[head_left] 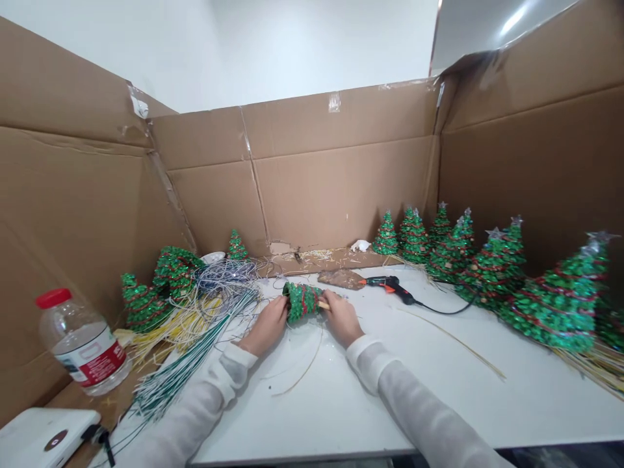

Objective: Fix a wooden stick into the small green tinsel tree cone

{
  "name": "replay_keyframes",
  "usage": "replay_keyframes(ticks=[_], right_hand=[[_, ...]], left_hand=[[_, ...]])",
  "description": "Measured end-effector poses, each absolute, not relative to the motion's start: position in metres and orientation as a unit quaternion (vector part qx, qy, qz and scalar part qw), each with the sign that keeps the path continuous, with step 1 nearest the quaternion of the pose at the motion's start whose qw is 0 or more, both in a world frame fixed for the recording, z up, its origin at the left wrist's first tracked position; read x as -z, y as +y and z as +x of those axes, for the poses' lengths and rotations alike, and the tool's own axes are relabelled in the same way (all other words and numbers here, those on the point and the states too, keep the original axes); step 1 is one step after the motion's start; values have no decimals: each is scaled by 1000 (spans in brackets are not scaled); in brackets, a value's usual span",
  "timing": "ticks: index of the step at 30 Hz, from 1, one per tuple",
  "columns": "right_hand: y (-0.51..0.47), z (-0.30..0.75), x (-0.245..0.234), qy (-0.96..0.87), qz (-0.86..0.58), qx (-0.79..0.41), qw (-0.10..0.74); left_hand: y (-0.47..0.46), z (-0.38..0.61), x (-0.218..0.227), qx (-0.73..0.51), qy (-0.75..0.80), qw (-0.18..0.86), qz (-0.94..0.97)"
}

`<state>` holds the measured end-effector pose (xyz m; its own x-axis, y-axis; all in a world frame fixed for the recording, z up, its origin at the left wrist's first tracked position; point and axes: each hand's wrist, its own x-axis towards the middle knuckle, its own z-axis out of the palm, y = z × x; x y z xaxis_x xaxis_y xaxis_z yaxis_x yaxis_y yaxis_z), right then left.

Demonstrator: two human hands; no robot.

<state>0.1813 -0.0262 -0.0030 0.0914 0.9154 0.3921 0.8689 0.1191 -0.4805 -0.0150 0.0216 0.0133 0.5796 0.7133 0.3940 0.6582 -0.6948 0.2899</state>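
A small green tinsel Christmas tree (301, 302) with red bands lies on its side above the white table (312, 416), held between both hands. My left hand (270, 322) grips its tip end. My right hand (341, 317) wraps the base end, where a pale wooden stem (324, 305) sticks out. A black and orange hot glue gun (387, 288) lies on its side beyond my right hand, with its black cord (443, 312) trailing right. Bundles of green-and-white wire (180, 361) fan out left of my left hand.
Several finished tinsel trees (556, 305) stand along the right and back, with more (143, 302) at the left. Cardboard walls (341, 188) surround the table. A plastic water bottle (80, 341) and a white device (43, 439) sit at the lower left.
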Motion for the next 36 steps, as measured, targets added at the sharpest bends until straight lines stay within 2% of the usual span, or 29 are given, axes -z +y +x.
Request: replay_keyframes(ticks=[8,11,19,31,36], right_hand=[[-27,189,1,-685,-659,-15,309],[-26,193,1,-682,-674,-4,283],[-27,189,4,-697,-671,-1,252],[-24,208,0,-719,-648,-13,251],[-31,280,-7,-498,-822,65,268]], left_hand=[[30,-1,-8,-355,408,281,793],[33,-2,-3,-377,403,331,766],[41,1,10,-389,393,388,738],[39,-1,17,-411,382,399,725],[40,-3,15,-407,372,380,742]])
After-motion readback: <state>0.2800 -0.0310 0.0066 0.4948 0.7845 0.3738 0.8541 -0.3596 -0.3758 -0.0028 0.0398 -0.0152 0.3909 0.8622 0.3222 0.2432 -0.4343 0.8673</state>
